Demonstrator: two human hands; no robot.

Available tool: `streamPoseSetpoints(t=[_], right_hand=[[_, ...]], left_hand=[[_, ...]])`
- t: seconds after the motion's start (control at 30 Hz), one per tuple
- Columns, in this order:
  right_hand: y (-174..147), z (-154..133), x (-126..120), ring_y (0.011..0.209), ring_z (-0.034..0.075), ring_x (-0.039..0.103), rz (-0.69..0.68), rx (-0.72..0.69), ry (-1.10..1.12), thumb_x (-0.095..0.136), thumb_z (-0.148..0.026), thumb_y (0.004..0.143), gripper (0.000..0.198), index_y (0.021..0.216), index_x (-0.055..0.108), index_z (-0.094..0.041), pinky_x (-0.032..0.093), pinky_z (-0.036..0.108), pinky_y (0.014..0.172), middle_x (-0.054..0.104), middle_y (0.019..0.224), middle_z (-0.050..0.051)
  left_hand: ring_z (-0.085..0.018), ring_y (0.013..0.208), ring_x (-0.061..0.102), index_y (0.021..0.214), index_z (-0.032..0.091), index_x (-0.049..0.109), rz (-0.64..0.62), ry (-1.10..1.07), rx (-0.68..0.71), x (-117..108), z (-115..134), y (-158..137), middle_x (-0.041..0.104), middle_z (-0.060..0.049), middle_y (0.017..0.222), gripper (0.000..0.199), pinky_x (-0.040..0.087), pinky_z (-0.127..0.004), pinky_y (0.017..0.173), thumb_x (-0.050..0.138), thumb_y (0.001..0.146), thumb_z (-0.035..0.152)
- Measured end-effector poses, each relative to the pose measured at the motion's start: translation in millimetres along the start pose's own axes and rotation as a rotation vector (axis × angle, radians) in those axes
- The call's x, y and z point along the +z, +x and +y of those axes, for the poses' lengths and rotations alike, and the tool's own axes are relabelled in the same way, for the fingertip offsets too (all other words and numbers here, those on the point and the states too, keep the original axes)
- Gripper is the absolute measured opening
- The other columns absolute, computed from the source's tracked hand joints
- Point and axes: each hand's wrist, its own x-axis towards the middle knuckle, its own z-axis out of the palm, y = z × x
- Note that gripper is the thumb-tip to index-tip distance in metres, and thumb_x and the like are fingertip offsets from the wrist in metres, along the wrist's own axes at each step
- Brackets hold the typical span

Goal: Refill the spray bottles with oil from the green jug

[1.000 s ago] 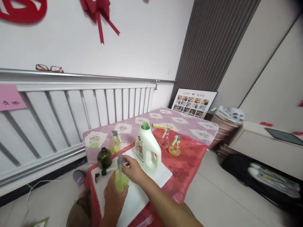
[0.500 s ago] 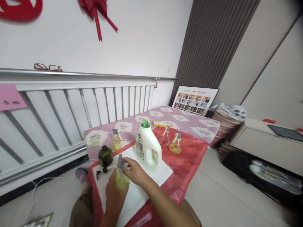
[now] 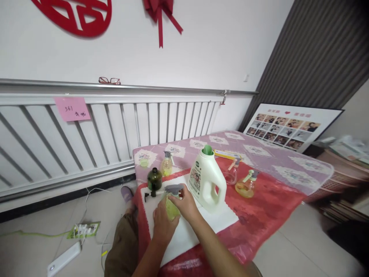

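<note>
While the left hand [image 3: 165,222] is gripping the body of the yellow-green bottle [image 3: 172,210] over a white sheet [image 3: 187,238] at the near side of the worktop [image 3: 273,163], the right hand [image 3: 186,202] is pinching its grey spray head [image 3: 173,188] near the collar. Set out around the held bottle: white jug [image 3: 208,179], handled, standing at two o'clock; dark green bottle [image 3: 155,178], uncapped, standing at eleven; black pump [image 3: 152,194], lying at ten; second spray bottle [image 3: 166,166], standing at twelve; amber spray bottle [image 3: 246,188], farther off, between two and three. Step in hand, by judgement: fingers are working the head's fitting; whether they are tightening or loosening it cannot be told. Next move, by judgement, is calling for steady left-hand hold and controlled right-hand turning.
</note>
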Motion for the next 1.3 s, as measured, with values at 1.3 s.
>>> streamPoseSetpoints(t=[1.3], right_hand=[[-4.6,5.3,15.8,0.074,0.02,0.06,0.112,0.032,0.096,0.074,-0.03,0.064,0.034,0.082,0.046,-0.027,0.05,0.036,0.074,0.06,0.076,-0.004]], left_hand=[[-0.029,0.135,0.048,0.142,0.019,0.036,-0.063,-0.043,-0.045,-9.8,10.9,0.5,0.054,-0.016,0.142,0.069,0.034,-0.046,0.112,0.059,0.078,0.024]])
